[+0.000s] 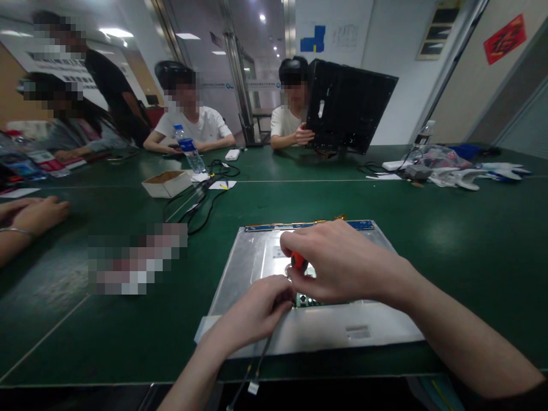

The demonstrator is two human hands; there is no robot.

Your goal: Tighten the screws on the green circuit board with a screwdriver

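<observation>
A flat silver metal panel point(317, 331) lies on the green table in front of me, with a blue circuit strip along its far edge. My right hand point(342, 260) is closed round the red and black handle of a screwdriver point(298, 261), over the middle of the panel. Beneath that hand, part of a green circuit board point(306, 299) shows. My left hand point(261, 305) rests on the panel beside the board, its fingers curled together close to the tool; what they pinch is hidden. Thin cables point(261, 365) hang from below it over the table's near edge.
A person's hands point(40, 217) rest at the left. Farther back are an open box point(166, 184), a water bottle point(189, 149) and black cables point(209, 208). Across the table, a person holds up a black monitor point(351, 105). Plastic bags and gloves point(462, 171) lie back right.
</observation>
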